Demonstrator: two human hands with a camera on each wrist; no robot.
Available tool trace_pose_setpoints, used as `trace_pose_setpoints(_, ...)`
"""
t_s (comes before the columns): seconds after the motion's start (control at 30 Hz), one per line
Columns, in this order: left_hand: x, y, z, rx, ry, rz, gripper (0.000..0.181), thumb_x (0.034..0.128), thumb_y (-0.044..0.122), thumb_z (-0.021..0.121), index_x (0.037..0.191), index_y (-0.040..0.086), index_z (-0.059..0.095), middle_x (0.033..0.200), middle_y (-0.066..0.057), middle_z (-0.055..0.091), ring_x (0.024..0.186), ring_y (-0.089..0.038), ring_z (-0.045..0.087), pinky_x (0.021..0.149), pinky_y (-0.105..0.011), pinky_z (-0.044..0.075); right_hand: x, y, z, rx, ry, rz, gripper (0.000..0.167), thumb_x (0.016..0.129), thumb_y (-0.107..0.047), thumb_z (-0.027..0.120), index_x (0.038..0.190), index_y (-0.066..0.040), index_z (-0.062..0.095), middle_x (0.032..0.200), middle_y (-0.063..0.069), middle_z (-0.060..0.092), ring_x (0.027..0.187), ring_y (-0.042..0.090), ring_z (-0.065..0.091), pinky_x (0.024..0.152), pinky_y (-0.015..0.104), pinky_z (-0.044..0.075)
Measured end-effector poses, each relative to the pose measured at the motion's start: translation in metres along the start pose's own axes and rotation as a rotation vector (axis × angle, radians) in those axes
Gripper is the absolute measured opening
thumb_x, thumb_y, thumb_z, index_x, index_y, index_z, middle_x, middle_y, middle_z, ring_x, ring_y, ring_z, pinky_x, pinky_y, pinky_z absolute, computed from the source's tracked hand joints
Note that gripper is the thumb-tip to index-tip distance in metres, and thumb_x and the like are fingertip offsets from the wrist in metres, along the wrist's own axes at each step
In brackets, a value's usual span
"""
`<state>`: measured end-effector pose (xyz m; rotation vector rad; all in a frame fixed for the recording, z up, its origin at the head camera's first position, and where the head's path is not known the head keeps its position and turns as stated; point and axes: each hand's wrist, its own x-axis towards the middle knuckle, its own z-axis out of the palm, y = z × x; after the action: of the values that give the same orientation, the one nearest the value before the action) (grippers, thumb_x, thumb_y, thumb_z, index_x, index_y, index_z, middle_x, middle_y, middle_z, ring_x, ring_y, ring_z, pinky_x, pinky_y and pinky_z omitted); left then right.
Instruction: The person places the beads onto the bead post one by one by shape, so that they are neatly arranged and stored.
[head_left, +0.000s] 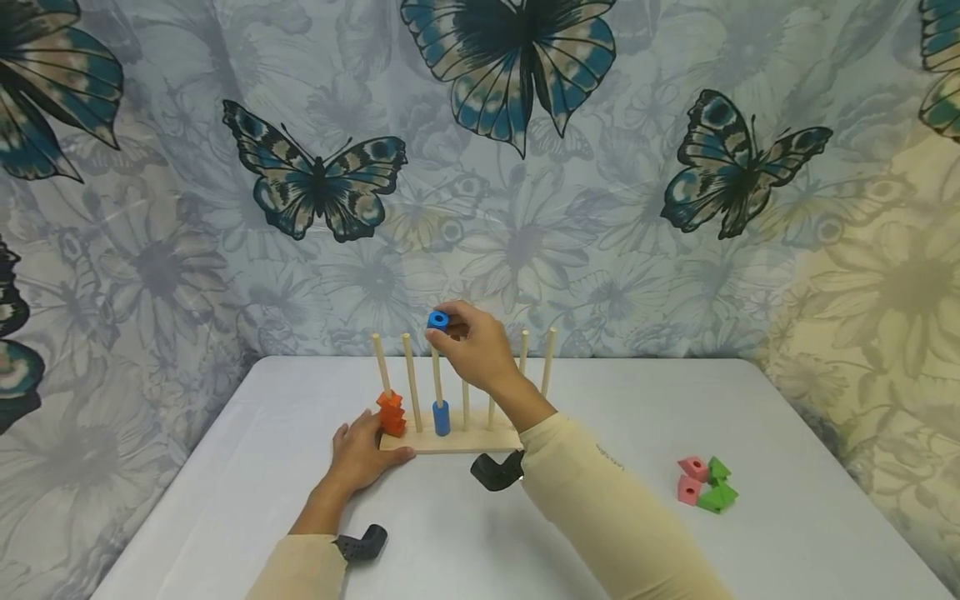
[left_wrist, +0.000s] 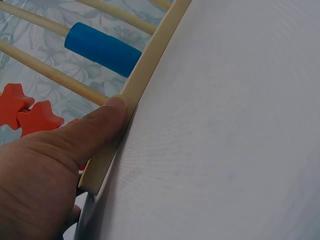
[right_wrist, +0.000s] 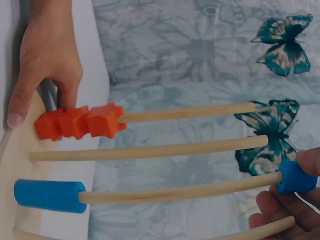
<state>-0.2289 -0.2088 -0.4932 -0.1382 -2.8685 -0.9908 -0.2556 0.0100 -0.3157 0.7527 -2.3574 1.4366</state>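
Observation:
A wooden peg stand [head_left: 457, 446] with several upright pegs stands on the table. My left hand [head_left: 360, 454] grips its left end, thumb [left_wrist: 102, 122] along the front edge of the base and the other fingers behind. Orange star-shaped beads [right_wrist: 80, 122] are stacked on the leftmost peg, beside that hand. Two blue cylinder beads [left_wrist: 102, 49] sit at the bottom of the third peg. My right hand [head_left: 480, 346] pinches another blue cylinder bead [right_wrist: 295, 177] between thumb and fingers at that peg's top; the peg tip meets the bead's underside. The second peg [right_wrist: 150, 149] is bare.
Pink blocks [head_left: 689, 490] and green blocks [head_left: 718, 497] with holes lie in a small group on the right of the white table [head_left: 600, 400]. Behind the table hangs a butterfly-patterned cloth [head_left: 525, 242]. My right forearm passes in front of the stand's right-hand pegs.

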Motion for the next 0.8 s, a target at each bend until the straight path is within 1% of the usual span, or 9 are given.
trace_pose_setpoints(0.13, 0.000, -0.001, 0.001, 0.006, -0.003, -0.007, 0.083, 0.0737, 0.047, 0.081, 0.134, -0.002, 0.052, 0.137, -0.022, 0.050, 0.137, -0.040, 0.028, 0.109, -0.059, 0.003, -0.001, 0.004, 0.005, 0.021, 0.002, -0.003, 0.034, 0.089, -0.012, 0.071, 0.121, -0.003, 0.063, 0.098, 0.005, 0.069, 0.086, 0.015, 0.066, 0.077, 0.028, 0.053)
trace_pose_setpoints(0.33, 0.001, -0.001, 0.001, 0.012, -0.004, -0.001, 0.082, 0.0739, 0.045, 0.081, 0.134, -0.002, 0.052, 0.137, -0.022, 0.050, 0.137, -0.040, 0.029, 0.109, -0.060, 0.004, -0.005, 0.012, 0.012, 0.051, -0.005, 0.026, 0.035, 0.088, -0.010, 0.071, 0.122, -0.003, 0.062, 0.099, 0.006, 0.067, 0.085, 0.015, 0.066, 0.074, 0.025, 0.054)
trace_pose_setpoints(0.5, 0.000, -0.001, 0.001, 0.010, -0.004, -0.001, 0.082, 0.0738, 0.045, 0.082, 0.134, -0.002, 0.052, 0.137, -0.022, 0.050, 0.137, -0.040, 0.029, 0.109, -0.060, 0.003, -0.009, 0.020, 0.018, 0.097, -0.002, 0.034, 0.036, 0.087, -0.008, 0.072, 0.121, -0.002, 0.062, 0.102, 0.008, 0.067, 0.085, 0.019, 0.068, 0.074, 0.027, 0.055)
trace_pose_setpoints(0.6, -0.001, -0.001, 0.000, 0.003, -0.004, -0.002, 0.082, 0.0738, 0.045, 0.081, 0.135, -0.002, 0.052, 0.137, -0.022, 0.050, 0.137, -0.040, 0.028, 0.109, -0.059, 0.003, -0.013, 0.025, 0.021, 0.124, 0.003, 0.058, 0.043, 0.086, -0.009, 0.072, 0.127, -0.005, 0.059, 0.102, 0.009, 0.067, 0.086, 0.019, 0.067, 0.075, 0.029, 0.055)
trace_pose_setpoints(0.73, -0.001, 0.000, 0.001, -0.008, -0.002, 0.001, 0.081, 0.0741, 0.044, 0.081, 0.135, -0.001, 0.052, 0.138, -0.021, 0.050, 0.138, -0.040, 0.028, 0.109, -0.060, 0.002, -0.018, 0.032, 0.025, 0.161, 0.020, 0.096, 0.055, 0.086, -0.010, 0.073, 0.136, -0.011, 0.050, 0.100, 0.007, 0.065, 0.088, 0.019, 0.066, 0.076, 0.030, 0.055)
trace_pose_setpoints(0.8, 0.000, 0.001, 0.001, -0.006, -0.001, 0.004, 0.081, 0.0743, 0.044, 0.081, 0.135, -0.001, 0.052, 0.138, -0.022, 0.050, 0.137, -0.041, 0.028, 0.109, -0.060, 0.003, -0.020, 0.035, 0.028, 0.182, 0.025, 0.111, 0.059, 0.086, -0.009, 0.073, 0.138, -0.012, 0.047, 0.100, 0.007, 0.065, 0.088, 0.018, 0.066, 0.076, 0.030, 0.055)
